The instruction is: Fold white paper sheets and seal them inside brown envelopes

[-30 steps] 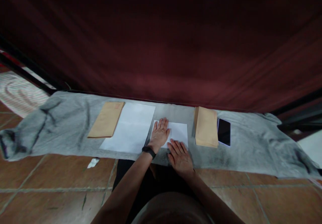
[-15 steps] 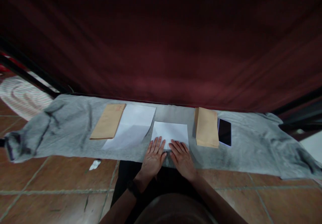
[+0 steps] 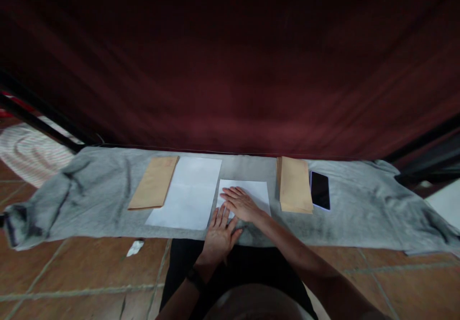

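A white sheet of paper (image 3: 256, 189), apparently folded, lies in front of me on the grey cloth. My left hand (image 3: 219, 234) rests flat at its near left edge with the fingers apart. Across the sheet's left half lies my right hand (image 3: 241, 204), palm down and fingers stretched out to the left, just above the left fingertips. Larger white paper (image 3: 196, 190) lies flat to the left, partly under a brown envelope (image 3: 154, 183). On the right is a stack of brown envelopes (image 3: 295, 184).
A dark-screened phone (image 3: 320, 190) lies beside the right stack. The grey cloth (image 3: 97, 190) covers a long narrow surface. Behind it hangs a dark red curtain (image 3: 230, 80). A crumpled white scrap (image 3: 135, 248) is on the tiled floor (image 3: 89, 262).
My right hand has moved left and up across the folded sheet, towards my left hand. My left hand stays near the left edge. The view has shifted slightly.
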Demonstrator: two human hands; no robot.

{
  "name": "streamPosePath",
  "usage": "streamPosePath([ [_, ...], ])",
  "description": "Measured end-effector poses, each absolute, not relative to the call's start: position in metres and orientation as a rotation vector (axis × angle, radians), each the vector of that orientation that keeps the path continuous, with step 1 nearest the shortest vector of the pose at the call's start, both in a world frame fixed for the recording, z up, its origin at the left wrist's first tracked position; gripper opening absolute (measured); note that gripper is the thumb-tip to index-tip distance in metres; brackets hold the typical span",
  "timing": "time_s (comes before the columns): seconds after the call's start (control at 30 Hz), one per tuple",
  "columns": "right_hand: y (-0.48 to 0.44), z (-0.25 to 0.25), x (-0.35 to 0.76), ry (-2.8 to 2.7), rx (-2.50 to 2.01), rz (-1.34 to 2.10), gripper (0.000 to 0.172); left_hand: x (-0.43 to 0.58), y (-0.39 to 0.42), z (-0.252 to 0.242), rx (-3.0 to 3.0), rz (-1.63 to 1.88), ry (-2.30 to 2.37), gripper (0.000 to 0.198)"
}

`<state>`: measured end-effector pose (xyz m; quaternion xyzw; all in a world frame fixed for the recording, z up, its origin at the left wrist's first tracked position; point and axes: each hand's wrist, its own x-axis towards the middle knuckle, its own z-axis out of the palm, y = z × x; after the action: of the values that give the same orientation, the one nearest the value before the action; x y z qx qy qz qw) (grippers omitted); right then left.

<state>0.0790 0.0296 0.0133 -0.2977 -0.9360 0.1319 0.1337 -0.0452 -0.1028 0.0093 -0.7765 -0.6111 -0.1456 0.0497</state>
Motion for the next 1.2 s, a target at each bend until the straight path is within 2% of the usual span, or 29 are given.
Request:
streamPosePath([
  [0.3,0.065,0.017,0.058,-2.685,-1.081,0.267,0.044,-0.048,-0.1,0.005,-2.349,-0.392,-1.759,0.061],
  [0.73,-0.018,0.013,0.159,-2.626,-1.022,0.307,0.044,-0.039,-0.097,0.004,-2.347,-0.444,-1.773,0.051],
  [1.0,0.006,0.007,0.151,-2.606,-1.133,0.284,0.046,-0.02,-0.098,0.013,-2.399,-0.375,-1.793,0.049],
  [1.2,0.039,0.001,0.133,-2.392,-1.489,0.125,0.047,-0.021,-0.098,0.014,-2.398,-0.37,-1.775,0.05],
])
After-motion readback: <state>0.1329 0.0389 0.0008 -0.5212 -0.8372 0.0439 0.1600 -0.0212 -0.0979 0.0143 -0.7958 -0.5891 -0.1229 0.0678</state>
